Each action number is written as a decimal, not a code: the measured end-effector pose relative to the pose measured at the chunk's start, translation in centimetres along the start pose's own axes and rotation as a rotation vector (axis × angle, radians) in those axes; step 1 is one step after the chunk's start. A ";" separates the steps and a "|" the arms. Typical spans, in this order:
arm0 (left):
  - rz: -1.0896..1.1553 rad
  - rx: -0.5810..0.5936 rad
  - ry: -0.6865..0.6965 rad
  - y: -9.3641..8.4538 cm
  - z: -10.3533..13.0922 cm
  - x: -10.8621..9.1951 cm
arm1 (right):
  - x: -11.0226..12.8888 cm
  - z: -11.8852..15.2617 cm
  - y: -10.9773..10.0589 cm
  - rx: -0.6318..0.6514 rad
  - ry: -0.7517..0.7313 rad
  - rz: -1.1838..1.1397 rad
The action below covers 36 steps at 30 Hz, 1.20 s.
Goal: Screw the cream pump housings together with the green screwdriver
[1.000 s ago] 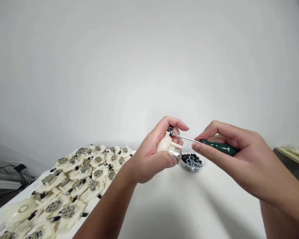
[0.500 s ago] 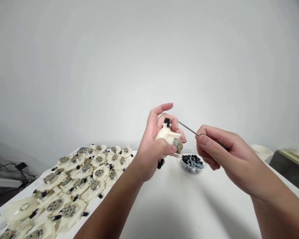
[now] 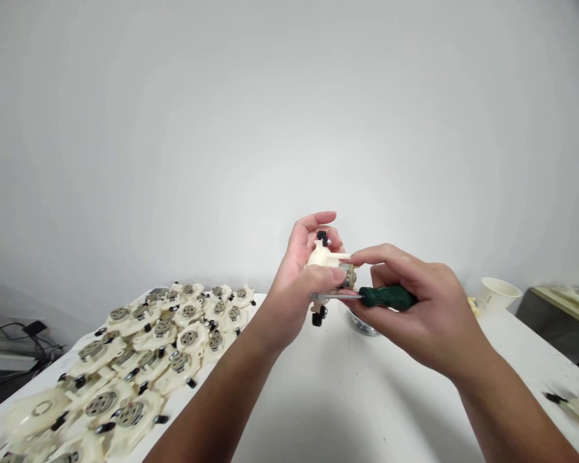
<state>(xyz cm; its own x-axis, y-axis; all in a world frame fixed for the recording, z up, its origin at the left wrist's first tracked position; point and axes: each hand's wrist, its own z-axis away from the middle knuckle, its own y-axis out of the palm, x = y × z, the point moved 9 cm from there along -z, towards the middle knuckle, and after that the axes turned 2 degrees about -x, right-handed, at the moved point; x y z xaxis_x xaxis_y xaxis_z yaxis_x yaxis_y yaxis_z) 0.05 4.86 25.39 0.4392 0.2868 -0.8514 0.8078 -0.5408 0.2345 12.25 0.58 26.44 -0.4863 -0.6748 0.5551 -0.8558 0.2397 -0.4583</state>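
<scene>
My left hand (image 3: 302, 283) is closed around a cream plastic motor housing (image 3: 322, 257), thumb pressed along its near side, index finger raised. A metal motor (image 3: 349, 276) sticks out of the housing's right side. Small black clips with screws sit at its top and bottom ends. My right hand (image 3: 415, 289) holds a screwdriver (image 3: 388, 297) with a green handle, its shaft pointing left across the lower part of the housing. The fingertips of that hand are at the motor end, and seem to touch it.
Many similar cream housings (image 3: 188, 337) cover the table's left side. A clear bowl (image 3: 364, 323) stands partly hidden behind my right hand. A pale cup (image 3: 498, 294) is at the back right, and another cream part (image 3: 576, 405) lies near the right edge.
My right hand has moved left to the housing, and the screwdriver has turned so its green handle shows. The housing has turned slightly in my left hand. The bowl is now mostly covered.
</scene>
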 end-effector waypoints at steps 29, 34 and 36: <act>-0.005 0.139 0.145 0.2 -0.2 -1.2 | -3.9 0.8 -1.8 0.108 0.324 -0.549; 0.024 0.144 0.130 0.4 -0.1 -1.4 | -3.8 1.0 -3.3 0.025 0.308 -0.461; 0.023 0.148 0.112 0.5 -0.1 -1.2 | -2.9 1.1 -3.7 -0.003 0.292 -0.345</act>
<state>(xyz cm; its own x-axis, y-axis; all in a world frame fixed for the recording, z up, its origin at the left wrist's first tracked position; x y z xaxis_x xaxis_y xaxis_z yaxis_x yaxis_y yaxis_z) -0.08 4.29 26.56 0.5043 0.3546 -0.7874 0.7341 -0.6563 0.1745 16.99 0.93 25.75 -0.2012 -0.4910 0.8476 -0.9769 0.0376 -0.2101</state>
